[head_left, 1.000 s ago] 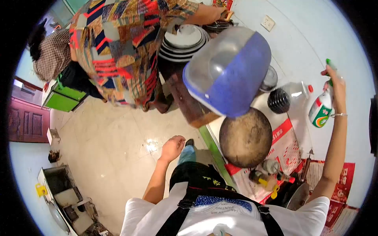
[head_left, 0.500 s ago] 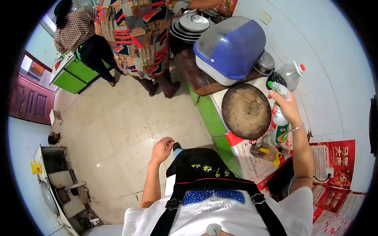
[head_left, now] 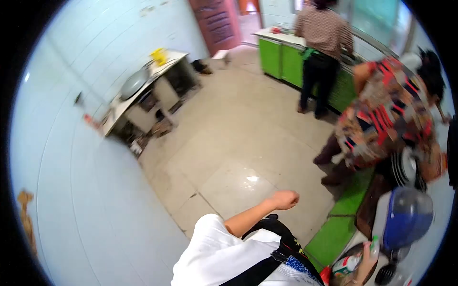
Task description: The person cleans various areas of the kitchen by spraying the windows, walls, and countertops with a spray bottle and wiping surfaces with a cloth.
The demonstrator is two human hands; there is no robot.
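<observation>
At the lower right, my right hand point(head_left: 366, 261) is wrapped round the neck of a spray bottle point(head_left: 347, 265) with a white body, a green label and a green nozzle. The bottle is tilted over the counter, with the dark rim of a round wooden board partly showing behind it. My left hand point(head_left: 285, 200) hangs in front of my body above the floor, fingers curled in, nothing visible in it. A blue-lidded white plastic box point(head_left: 408, 217) stands just beyond my right hand.
A person in a patterned top point(head_left: 381, 114) bends by the right-hand counter, near stacked metal dishes point(head_left: 405, 167). Another person point(head_left: 324, 33) stands at the green cabinets point(head_left: 281, 59). A low worktop with a large metal lid point(head_left: 135, 85) and a yellow item point(head_left: 159, 56) lines the left wall.
My view has swung left, toward the door and left wall, so the counter now sits at the lower right. The spray bottle, still in my right hand, has tipped from its earlier position.
</observation>
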